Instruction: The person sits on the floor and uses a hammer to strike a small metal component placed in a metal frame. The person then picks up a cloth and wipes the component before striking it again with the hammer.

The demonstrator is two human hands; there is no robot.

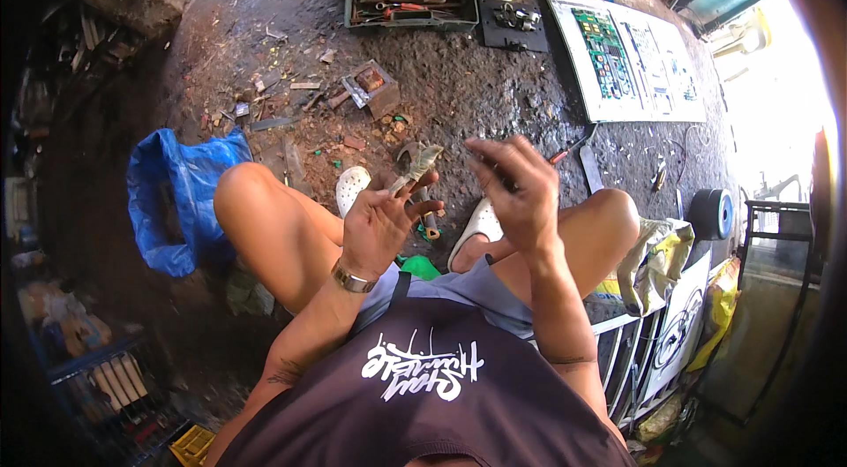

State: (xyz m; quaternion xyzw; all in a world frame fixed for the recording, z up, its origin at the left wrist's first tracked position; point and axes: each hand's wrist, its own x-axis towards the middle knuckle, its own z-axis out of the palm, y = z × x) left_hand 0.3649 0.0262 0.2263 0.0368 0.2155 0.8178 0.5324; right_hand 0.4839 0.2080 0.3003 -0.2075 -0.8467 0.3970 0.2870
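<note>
My left hand (375,224), with a metal-banded watch on its wrist, pinches a small, flat, greyish-beige piece (420,167) between thumb and fingers. What kind of piece it is, I cannot make out. To its right, my right hand (522,184) is raised with bent fingers apart, and nothing shows in it. Below the left fingers, a tool's handle end (430,225) is visible on the ground between my white clogs (481,229); my hand covers part of that tool. Farther off sits a metal block (378,92) with a rusty-brown top.
A toolbox (410,24) full of hand tools stands open at the far side. Right of it lie a dark plate with metal parts (516,26) and a white panel (573,52) bearing green circuit boards. A blue bag (185,202) is at left; scraps litter the ground.
</note>
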